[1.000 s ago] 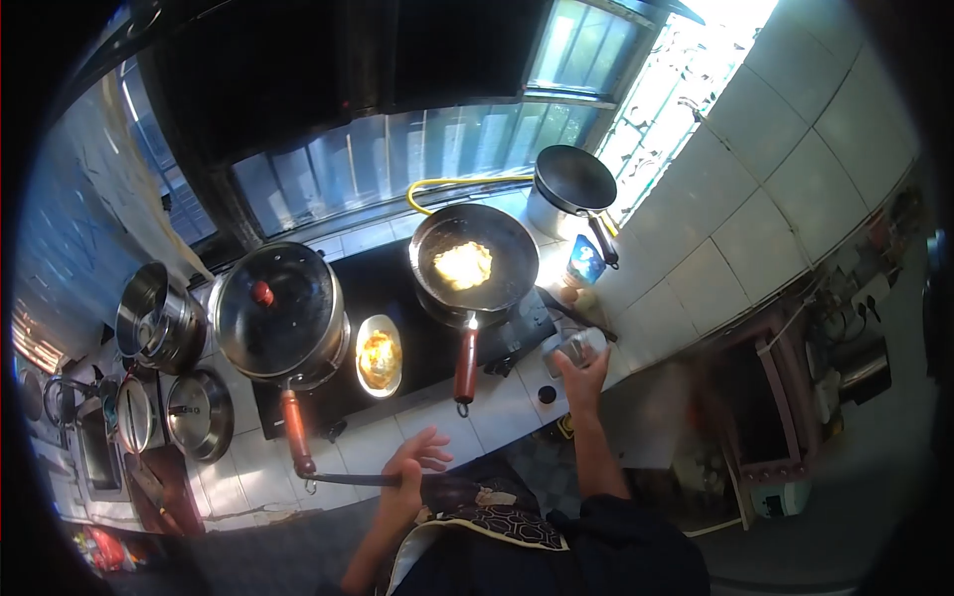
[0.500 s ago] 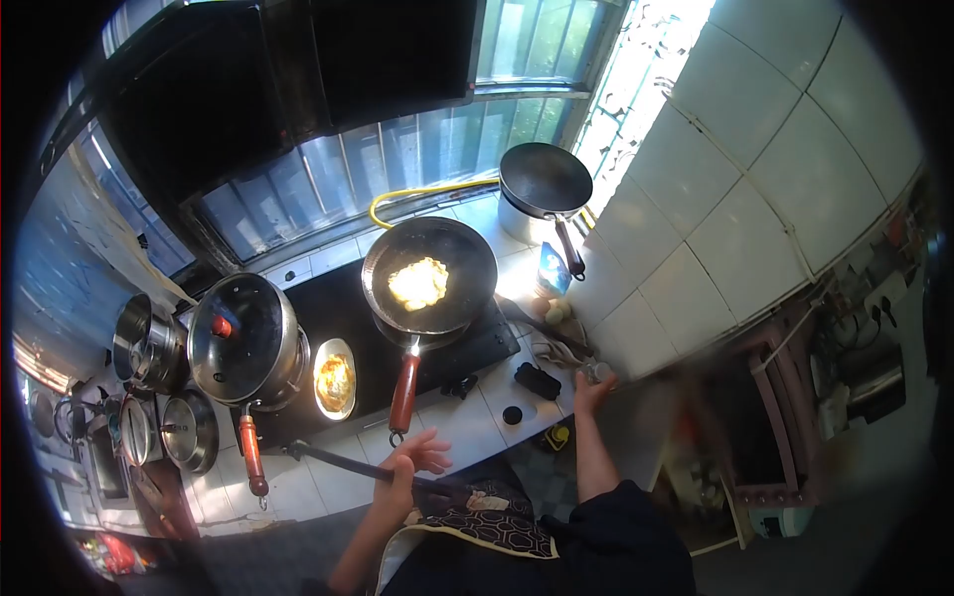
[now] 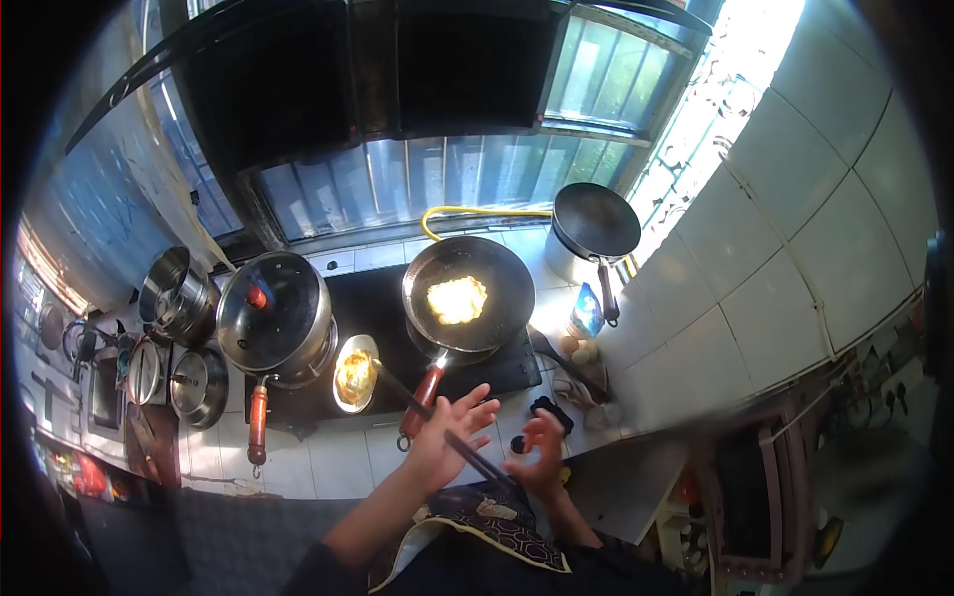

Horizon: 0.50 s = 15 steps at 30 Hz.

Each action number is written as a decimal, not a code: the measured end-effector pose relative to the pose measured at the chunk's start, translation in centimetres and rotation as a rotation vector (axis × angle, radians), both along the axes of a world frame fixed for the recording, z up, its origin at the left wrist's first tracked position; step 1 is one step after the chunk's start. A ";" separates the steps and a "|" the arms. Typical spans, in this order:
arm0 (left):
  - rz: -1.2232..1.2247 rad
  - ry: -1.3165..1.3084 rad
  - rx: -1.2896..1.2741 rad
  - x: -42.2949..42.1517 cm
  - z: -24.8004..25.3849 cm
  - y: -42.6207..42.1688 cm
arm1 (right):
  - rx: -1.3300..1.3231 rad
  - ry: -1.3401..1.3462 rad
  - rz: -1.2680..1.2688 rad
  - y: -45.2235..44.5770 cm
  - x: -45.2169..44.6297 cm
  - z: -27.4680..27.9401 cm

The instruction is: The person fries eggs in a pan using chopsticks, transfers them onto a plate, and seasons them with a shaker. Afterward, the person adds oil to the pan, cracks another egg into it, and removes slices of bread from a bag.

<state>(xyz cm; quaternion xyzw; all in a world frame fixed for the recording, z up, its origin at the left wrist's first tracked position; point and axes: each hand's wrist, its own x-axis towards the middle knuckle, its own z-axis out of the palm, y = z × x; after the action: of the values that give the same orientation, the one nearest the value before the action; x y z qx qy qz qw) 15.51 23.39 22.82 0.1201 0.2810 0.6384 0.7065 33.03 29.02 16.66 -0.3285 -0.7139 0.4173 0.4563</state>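
My left hand (image 3: 447, 442) is in front of the red-handled frying pan (image 3: 422, 298), its fingers spread. A long dark utensil (image 3: 402, 392) crosses the palm and seems held at the thumb; its kind is unclear. Its upper end is by the oval dish (image 3: 356, 372) of browned food, and its lower end runs toward my apron. Cooked egg (image 3: 457, 300) lies in the middle of the pan. Close to the left hand, at its right, my right hand (image 3: 542, 455) is raised with bent fingers apart and no visible object in them.
A lidded pan (image 3: 273, 318) sits left on the black stove (image 3: 388, 283), beside steel pots (image 3: 177, 288). A smaller dark pan (image 3: 596, 223) rests on a pot at the back right. Eggs (image 3: 581, 351), a blue packet (image 3: 586, 313) and a small jar (image 3: 600, 415) stand along the right wall.
My right hand has let go of the small jar at the right and come in beside the left hand. The left hand has risen, tilting the utensil more steeply. The camera view has shifted.
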 end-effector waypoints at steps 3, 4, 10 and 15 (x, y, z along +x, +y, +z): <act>-0.036 -0.058 -0.009 0.8 -1.1 1.1 | 0.403 0.144 0.223 0.5 -3.5 4.9; -0.037 -0.085 0.020 1.0 -1.2 1.3 | 0.462 0.188 0.262 0.8 -4.2 6.1; -0.110 -0.172 0.015 -0.7 -0.6 1.0 | 0.579 0.079 0.382 2.3 -6.2 7.1; -0.227 0.152 0.026 -2.9 -0.8 -0.8 | 0.277 0.065 0.145 6.9 -6.2 6.4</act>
<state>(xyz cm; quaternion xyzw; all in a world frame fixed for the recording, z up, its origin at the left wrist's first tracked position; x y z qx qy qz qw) 12.63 22.55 22.04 0.2082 0.3101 0.5469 0.7493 26.83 35.91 23.04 -0.1965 -0.7712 0.3572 0.4890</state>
